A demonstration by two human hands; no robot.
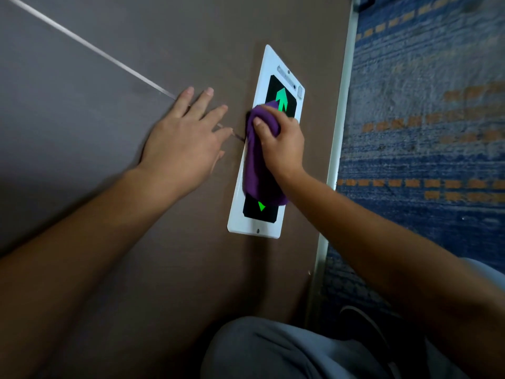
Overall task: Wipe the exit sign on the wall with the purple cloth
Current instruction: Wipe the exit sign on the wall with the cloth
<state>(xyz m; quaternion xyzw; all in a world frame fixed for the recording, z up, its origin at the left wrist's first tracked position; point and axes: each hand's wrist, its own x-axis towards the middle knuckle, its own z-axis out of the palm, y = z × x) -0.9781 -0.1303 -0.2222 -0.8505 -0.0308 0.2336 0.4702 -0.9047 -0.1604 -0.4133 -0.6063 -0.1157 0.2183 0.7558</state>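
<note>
The exit sign (273,64) is a white-framed plate low on the brown wall, with a black panel and green arrows. A purple cloth (257,173) lies bunched over the middle of the panel, hiding most of it. My right hand (281,143) grips the cloth's upper end and presses it against the sign, just below the large green arrow. To the left of the sign, my left hand (183,143) rests flat on the wall with fingers spread, holding nothing.
The brown wall (109,64) has a thin pale seam (82,41) running diagonally to my left hand. A metal baseboard strip (341,119) separates the wall from a blue carpet (423,91) with orange dashes. My grey-trousered knee (287,351) is at the bottom.
</note>
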